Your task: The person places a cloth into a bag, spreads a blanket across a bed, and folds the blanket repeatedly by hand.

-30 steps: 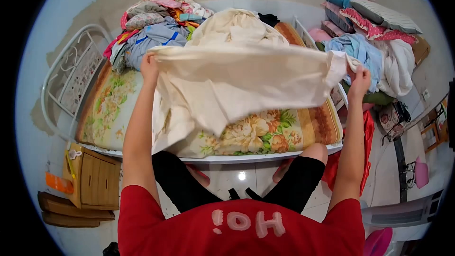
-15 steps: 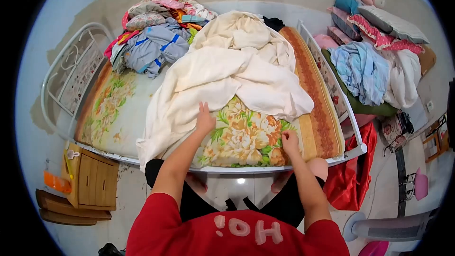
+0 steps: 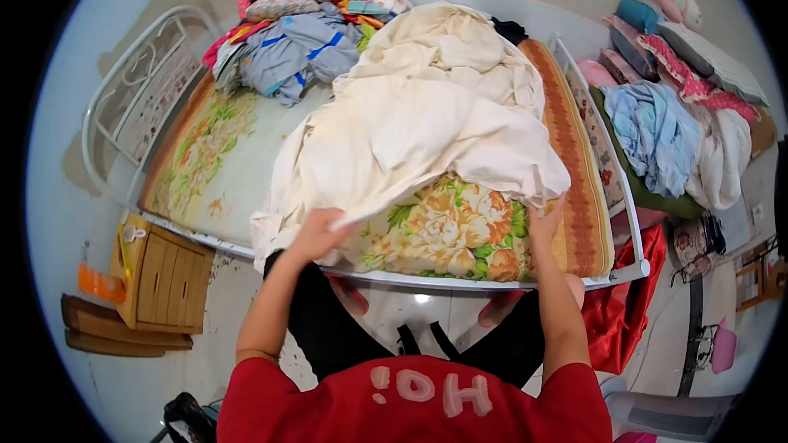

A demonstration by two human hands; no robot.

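Cloth, cream (image 3: 410,131), lies loosely over the middle of the floral mattress (image 3: 460,234), bunched high towards the wall, flatter and creased towards the person; mattress pattern shows below its near edge, between the two hands; far left corner of this edge droops close to the near side of the white bed frame (image 3: 637,238).

Left hand (image 3: 318,235): grasping the near edge, thumb and fingers closed on the hem, a short fold drawn out at the fingertips; right hand (image 3: 544,221): fingers at the lower right corner of the cloth, in contact; whether the pinch is fully closed, cannot tell.

Change: half a second ago the right hand was below the cloth and apart from it, the left one resting on it with fingers extended; both now meet the near edge; judged effect, the edge can be steered from two sides, though the bunched part beyond remains slack and may not follow evenly.

Surroundings: heap of mixed clothes (image 3: 291,53) on the bed, just left of the bunched part; dark cloth (image 3: 509,30) at its upper right; light blue fabric (image 3: 652,135) beyond the bed's right end; red fabric (image 3: 616,324) below that end.
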